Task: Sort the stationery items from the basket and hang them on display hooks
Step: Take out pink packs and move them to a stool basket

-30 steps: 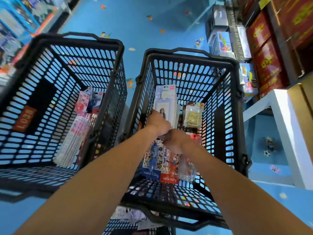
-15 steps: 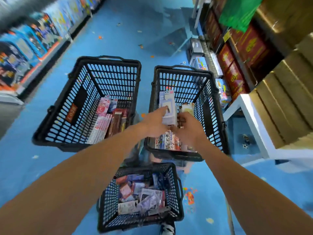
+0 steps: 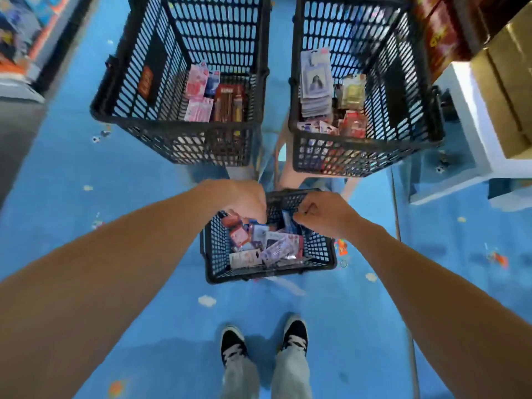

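In the head view, your hands are no longer inside the far right basket (image 3: 365, 152). The stack of white card-holder packs (image 3: 315, 82) which they held a moment ago now stands in it alone, well beyond your fingers. Both hands are now low over the small basket (image 3: 211, 254) on the floor, just in front of your shoes.

Your left hand (image 3: 244, 198) reaches into its far corner. The fingers bend downward and their tips go behind a red packet (image 3: 231, 221), so I cannot tell if they grip anything. On your right hand (image 3: 321, 213) the fingers are curled together, and they appear to pinch the top edge of a blue packet (image 3: 288, 218); the blur leaves some doubt. The other loose packets (image 3: 259, 244) lie mixed just below your fingers.

I judge that one kind is now sorted and you are starting the next pick. The far left basket (image 3: 178, 139) holds pink and red packs. No display hook is visible yet, so the hanging remains to do.
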The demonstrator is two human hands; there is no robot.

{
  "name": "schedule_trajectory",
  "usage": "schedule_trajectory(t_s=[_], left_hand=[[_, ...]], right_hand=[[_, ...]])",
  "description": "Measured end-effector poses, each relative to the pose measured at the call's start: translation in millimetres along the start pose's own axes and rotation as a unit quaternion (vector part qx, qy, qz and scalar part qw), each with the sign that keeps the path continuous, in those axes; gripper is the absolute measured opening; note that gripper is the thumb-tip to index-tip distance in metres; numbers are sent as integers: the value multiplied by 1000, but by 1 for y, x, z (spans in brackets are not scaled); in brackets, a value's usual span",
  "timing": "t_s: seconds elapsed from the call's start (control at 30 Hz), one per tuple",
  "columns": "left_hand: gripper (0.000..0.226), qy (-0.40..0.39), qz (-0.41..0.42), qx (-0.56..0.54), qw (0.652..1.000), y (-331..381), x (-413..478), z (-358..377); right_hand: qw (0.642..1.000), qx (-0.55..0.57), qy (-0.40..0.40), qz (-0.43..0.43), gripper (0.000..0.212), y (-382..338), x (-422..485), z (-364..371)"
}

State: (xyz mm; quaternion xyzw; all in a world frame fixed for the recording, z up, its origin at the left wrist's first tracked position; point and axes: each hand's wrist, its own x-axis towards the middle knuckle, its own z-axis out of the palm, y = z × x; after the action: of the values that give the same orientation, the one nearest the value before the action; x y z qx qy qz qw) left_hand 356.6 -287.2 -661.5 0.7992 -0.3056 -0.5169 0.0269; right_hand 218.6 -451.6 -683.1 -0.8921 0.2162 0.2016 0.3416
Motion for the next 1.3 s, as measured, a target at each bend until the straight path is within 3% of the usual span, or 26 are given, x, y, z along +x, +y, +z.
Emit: schedule_trajectory(t_s=[0.2,0.4,0.57,0.63,0.7,0.8,0.93,1.07,1.23,1.3], left_hand=[[22,-2,-28,34,999,-62,108,126],[29,-43,-66,1,997,-123,229,225],[44,-12,-64,-8,998,-166,336,261],[48,2,-61,7,998,-179,373,267],[46,9,-60,32,998,-191,403,270],[51,20,-60,95,994,-208,439,277],[77,-14,-82,171,982,-234,462,300],[78,-78,-94,248,961,-239,467,320],[53,-46,-73,250,964,-226,453,316],[48,-50,-83,215,972,-230,444,310]], right_hand=[[998,-34,-20,53,18,78,46,123],[988,-145,-56,7,12,154,105,227],[983,-154,-98,2,28,207,186,300],[977,-172,-125,-19,44,218,221,325],[958,-236,-149,-63,65,224,252,344],[914,-343,-190,-102,78,227,284,359],[872,-428,-208,-115,68,235,303,367],[882,-402,-214,-119,62,252,302,371],[862,-439,-212,-134,26,250,291,366],[857,-454,-206,-131,23,250,290,366]])
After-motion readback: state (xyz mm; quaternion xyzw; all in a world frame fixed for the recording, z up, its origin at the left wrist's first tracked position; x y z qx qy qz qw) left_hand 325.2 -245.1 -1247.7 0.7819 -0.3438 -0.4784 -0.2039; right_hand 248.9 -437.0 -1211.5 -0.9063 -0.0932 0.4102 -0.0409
